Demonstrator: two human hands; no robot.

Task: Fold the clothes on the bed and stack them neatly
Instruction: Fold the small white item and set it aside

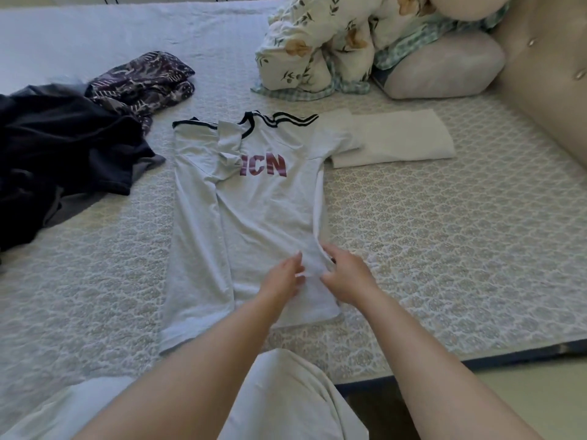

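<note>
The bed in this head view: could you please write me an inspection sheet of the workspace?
Surface: bed under a patterned quilted cover.
Job's things: grey T-shirt lies flat, its left side and sleeve folded in over the red lettering; folded white garment beside its right shoulder; dark clothes and a patterned garment lie unfolded at the left.
Clutter: floral bedding bundled at the head end, with a pillow beside it.
Grips: left hand rests on the shirt, fingers straight; right hand pinches the shirt's right edge.
Cables: nothing seen.
Surroundings: padded headboard at the right; floor strip at the lower right.
</note>
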